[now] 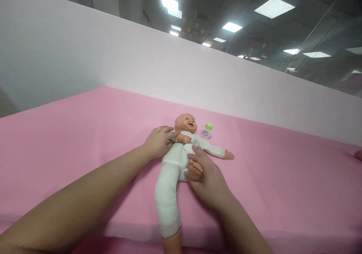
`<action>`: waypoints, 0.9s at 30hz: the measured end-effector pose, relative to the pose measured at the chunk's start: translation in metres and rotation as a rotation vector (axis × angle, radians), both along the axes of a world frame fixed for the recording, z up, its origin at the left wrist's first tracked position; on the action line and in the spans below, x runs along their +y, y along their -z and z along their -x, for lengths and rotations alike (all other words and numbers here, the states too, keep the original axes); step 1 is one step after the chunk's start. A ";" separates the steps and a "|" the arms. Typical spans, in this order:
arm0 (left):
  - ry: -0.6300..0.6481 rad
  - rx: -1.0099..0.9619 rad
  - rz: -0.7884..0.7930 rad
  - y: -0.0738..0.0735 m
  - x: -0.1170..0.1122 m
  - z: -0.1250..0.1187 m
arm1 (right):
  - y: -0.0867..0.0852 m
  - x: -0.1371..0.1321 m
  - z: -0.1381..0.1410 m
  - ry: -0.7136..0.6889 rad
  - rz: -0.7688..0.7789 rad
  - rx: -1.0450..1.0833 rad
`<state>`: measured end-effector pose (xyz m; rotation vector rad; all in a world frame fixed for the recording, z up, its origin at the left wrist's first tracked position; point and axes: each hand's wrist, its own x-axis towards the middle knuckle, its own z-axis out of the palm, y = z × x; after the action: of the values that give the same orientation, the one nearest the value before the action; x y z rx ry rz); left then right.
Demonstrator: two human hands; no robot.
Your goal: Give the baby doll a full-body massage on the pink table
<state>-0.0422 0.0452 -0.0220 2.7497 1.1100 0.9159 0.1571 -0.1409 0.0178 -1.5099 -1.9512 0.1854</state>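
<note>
A baby doll (175, 159) in a white one-piece suit lies on its back on a pink padded surface (85, 141), head pointing away from me. My left hand (158, 141) rests on the doll's shoulder and upper arm, fingers curled over it. My right hand (207, 182) grips the doll's bent leg, its bare foot (195, 170) showing against my palm. The doll's other leg stretches towards me over the surface's near edge. One doll arm lies out to the right.
A small bottle with a green cap (207, 130) lies beside the doll's head on the right. A white wall (113, 58) borders the pink surface at the back. Something skin-coloured shows at the far right edge (358, 155).
</note>
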 end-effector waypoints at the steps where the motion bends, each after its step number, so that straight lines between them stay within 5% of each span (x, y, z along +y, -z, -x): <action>1: -0.006 0.003 0.005 0.000 0.000 0.000 | 0.001 0.001 0.001 -0.005 0.011 -0.001; 5: -0.012 -0.094 0.062 -0.001 0.002 0.002 | 0.003 0.002 -0.001 -0.017 0.042 0.041; 9: -0.091 -0.378 0.278 0.002 0.013 0.011 | 0.004 -0.012 -0.010 0.022 0.009 0.128; 18: -0.471 -0.924 0.650 0.022 0.066 0.048 | 0.029 -0.100 -0.028 0.031 -0.246 0.046; 23: -0.554 -0.946 0.606 0.021 0.067 0.053 | 0.054 -0.131 -0.031 -0.072 -0.145 -0.037; 27: -0.648 -0.802 0.583 0.019 0.064 0.062 | 0.056 -0.135 -0.030 -0.116 -0.036 -0.048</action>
<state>-0.1037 0.1090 -0.0412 1.3483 1.6988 1.2907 0.1869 -0.2755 -0.0381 -1.3913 -2.0711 0.1637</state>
